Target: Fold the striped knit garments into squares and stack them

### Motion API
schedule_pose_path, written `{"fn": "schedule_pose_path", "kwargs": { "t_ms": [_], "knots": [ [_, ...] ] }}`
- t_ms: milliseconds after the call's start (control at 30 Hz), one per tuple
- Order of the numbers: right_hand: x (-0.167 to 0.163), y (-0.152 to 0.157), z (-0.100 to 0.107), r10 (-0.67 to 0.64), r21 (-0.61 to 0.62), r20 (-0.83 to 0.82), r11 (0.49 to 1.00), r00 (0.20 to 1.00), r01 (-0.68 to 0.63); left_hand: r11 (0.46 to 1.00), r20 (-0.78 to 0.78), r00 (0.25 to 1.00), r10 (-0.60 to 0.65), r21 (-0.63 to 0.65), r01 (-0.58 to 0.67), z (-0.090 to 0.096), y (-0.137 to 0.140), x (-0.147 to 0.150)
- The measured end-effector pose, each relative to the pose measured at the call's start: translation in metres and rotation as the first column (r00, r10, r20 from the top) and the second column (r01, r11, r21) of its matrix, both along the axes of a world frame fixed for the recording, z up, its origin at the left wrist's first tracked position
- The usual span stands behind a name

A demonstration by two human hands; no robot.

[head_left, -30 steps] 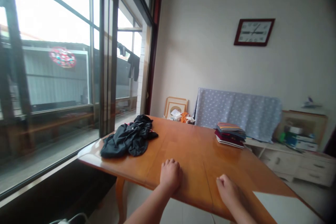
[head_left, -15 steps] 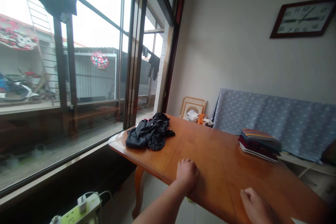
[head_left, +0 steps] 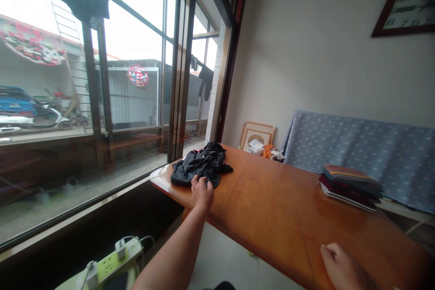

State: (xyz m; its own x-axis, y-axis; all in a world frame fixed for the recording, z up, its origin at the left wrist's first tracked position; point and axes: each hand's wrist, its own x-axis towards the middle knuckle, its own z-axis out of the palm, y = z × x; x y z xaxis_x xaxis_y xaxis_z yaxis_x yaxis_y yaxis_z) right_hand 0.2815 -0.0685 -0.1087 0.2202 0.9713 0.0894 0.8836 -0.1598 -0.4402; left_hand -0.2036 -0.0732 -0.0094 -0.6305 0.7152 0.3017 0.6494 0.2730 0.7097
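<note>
My left hand (head_left: 203,194) is over the near edge of a crumpled black garment (head_left: 200,163) at the table's far left corner. Its fingers are apart and slightly bent, and the fingertips overlap the cloth; whether they touch it I cannot tell. The garment lies in a loose heap with small bits of red showing. My right hand (head_left: 336,260) rests by the near side of the wooden table (head_left: 265,199), curled into a loose fist with nothing visible in it. A stack of folded clothes (head_left: 350,188), striped orange on top, sits beyond it on the right.
A large window (head_left: 136,99) runs along the left. Below it stands a green power strip (head_left: 108,265) with plugs and cords. Picture frames (head_left: 257,133) lean on the wall behind the table, beside a blue star-patterned cloth (head_left: 353,154). A clock (head_left: 404,9) hangs above.
My left hand has moved left and forward from the table's near edge to the black garment, its fingers opening from a fist. My right hand stays low on the right. The view has turned slightly left.
</note>
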Motion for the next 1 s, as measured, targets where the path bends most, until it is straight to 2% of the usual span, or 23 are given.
{"fn": "schedule_pose_path", "kwargs": {
  "t_ms": [133,367,500,633,700,767,833,1000],
  "knots": [
    [0.0,-0.001,0.0,-0.004,0.031,0.025,1.0,1.0,0.003,0.994,0.023,0.997,0.076,-0.078,-0.074,-0.005,0.0,-0.021],
    [0.004,-0.002,-0.004,0.003,0.024,0.018,1.0,1.0,-0.004,0.976,0.07,0.993,0.097,-0.201,-0.082,0.0,0.01,-0.02],
    [0.006,0.0,-0.001,0.001,-0.04,0.001,0.999,1.0,-0.001,0.978,0.079,0.991,0.106,-0.188,-0.089,0.001,0.01,-0.011],
    [0.007,0.001,0.0,-0.01,-0.07,-0.018,0.997,1.0,0.009,0.993,0.046,0.997,0.054,-0.105,-0.049,0.002,0.004,0.009],
    [0.007,0.003,0.0,-0.011,-0.057,-0.02,0.998,1.0,0.01,0.999,0.011,1.0,0.0,-0.049,0.001,0.002,-0.001,0.027],
    [0.007,0.004,-0.001,-0.009,-0.038,-0.013,0.999,1.0,0.008,0.994,-0.044,0.994,-0.102,0.03,0.103,0.0,-0.006,0.049],
    [0.007,0.005,-0.001,-0.011,-0.028,0.001,1.0,1.0,0.011,0.969,-0.088,0.97,-0.228,0.081,0.235,-0.004,-0.012,0.073],
    [0.004,0.002,0.004,0.006,-0.034,0.034,0.999,0.999,-0.005,0.878,-0.093,0.88,-0.465,0.076,0.472,-0.015,-0.027,0.128]
  ]
}}
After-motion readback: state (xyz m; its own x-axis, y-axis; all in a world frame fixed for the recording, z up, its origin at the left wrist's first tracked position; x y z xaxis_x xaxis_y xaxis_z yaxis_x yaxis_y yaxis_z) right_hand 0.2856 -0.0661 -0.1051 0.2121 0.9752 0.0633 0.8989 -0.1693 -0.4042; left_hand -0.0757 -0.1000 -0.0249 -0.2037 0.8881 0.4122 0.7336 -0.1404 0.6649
